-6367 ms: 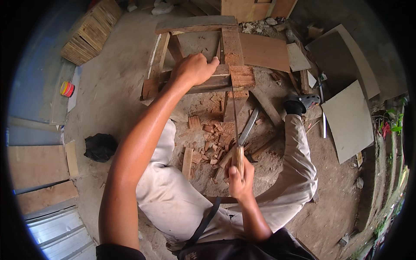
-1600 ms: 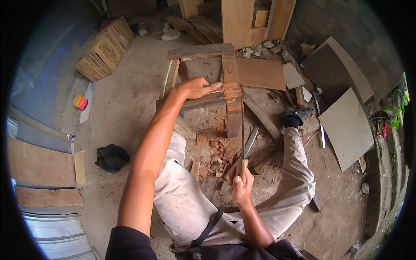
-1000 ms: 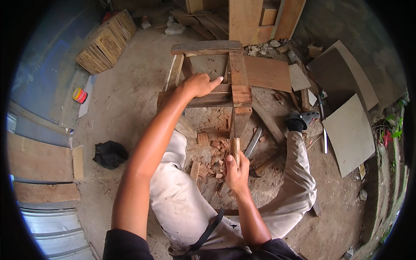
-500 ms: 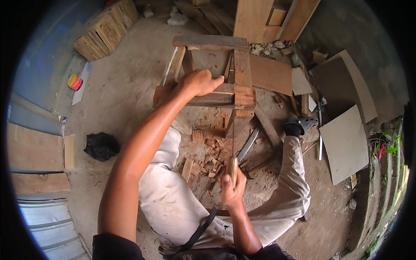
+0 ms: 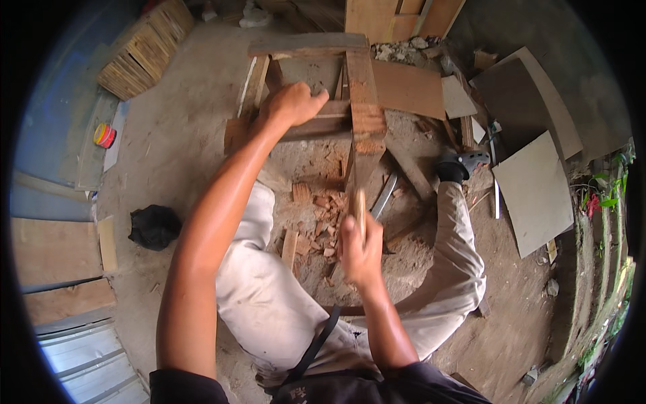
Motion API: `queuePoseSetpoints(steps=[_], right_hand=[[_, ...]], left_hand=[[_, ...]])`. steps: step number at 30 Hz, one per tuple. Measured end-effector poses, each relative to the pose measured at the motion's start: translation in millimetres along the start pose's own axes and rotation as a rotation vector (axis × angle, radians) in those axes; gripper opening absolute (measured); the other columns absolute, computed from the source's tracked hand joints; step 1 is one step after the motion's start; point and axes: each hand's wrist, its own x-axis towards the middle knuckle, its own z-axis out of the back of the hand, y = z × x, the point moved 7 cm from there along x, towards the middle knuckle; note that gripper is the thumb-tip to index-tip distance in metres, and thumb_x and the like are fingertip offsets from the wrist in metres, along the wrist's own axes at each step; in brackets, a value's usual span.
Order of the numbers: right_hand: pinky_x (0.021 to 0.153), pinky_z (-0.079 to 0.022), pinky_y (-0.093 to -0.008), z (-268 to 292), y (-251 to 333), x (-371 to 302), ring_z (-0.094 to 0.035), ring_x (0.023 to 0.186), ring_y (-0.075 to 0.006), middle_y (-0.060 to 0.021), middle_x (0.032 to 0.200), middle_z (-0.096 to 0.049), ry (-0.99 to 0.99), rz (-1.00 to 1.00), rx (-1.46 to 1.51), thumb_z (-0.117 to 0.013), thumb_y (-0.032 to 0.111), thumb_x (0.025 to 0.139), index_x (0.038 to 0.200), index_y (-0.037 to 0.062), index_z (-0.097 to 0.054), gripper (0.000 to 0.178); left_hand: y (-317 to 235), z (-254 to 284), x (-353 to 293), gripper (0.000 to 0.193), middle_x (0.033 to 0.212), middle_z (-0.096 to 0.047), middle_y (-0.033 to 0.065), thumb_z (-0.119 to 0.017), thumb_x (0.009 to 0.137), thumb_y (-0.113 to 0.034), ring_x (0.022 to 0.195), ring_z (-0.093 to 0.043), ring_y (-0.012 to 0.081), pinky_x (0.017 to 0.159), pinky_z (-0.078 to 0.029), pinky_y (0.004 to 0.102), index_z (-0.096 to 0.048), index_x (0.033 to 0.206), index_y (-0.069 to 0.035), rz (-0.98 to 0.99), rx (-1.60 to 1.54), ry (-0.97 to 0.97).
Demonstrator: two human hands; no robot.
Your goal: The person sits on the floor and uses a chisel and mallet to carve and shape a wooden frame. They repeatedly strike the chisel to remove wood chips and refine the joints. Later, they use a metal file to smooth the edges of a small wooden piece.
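In my right hand is the wooden handle of a saw, fingers wrapped round it. Its thin blade, seen edge-on and blurred, points away from me toward the end of a reddish wooden beam. This beam belongs to a rough wooden frame standing in front of me. My left hand is closed on the frame's cross rail, thumb sticking out to the right; its fingertips are hidden.
Wood chips and offcuts litter the ground between my legs, beside a curved metal blade. Loose boards lie at right. Stacked wood, a small red-and-yellow tub and a black bag are at left.
The whole view has shifted, so the scene sits higher and slightly left. My right hand has pushed the saw a little forward relative to the frame. My left hand keeps its place on the rail.
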Motion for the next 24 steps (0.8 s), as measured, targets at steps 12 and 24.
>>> queuePoseSetpoints(steps=[12, 24], right_hand=[[0.057, -0.045, -0.0309, 5.1, 19.6, -24.3, -0.054, 0.063, -0.0116, -0.0022, 0.069, -0.055, -0.003, 0.106, 0.010, -0.056, 0.057, 0.098, 0.099, -0.0039, -0.062, 0.061], [0.057, -0.042, -0.0306, -0.1, -84.0, -101.9, -0.048, 0.065, -0.0106, -0.0002, 0.070, -0.049, 0.008, -0.424, 0.237, -0.057, 0.051, 0.099, 0.101, -0.0027, -0.061, 0.054]], left_hand=[[-3.6, -0.5, 1.8, 0.070, 0.066, -0.066, 0.0260, -0.051, 0.097, -0.054, 0.066, -0.069, 0.0403, 0.069, -0.051, 0.0543, -0.062, 0.063, 0.006, -0.086, 0.002, -0.037], [-8.4, 10.1, -6.6, 0.060, 0.094, -0.072, 0.0292, -0.052, 0.098, -0.051, 0.093, -0.070, 0.0470, 0.085, -0.053, 0.0523, -0.073, 0.087, 0.004, 0.001, 0.007, -0.017]])
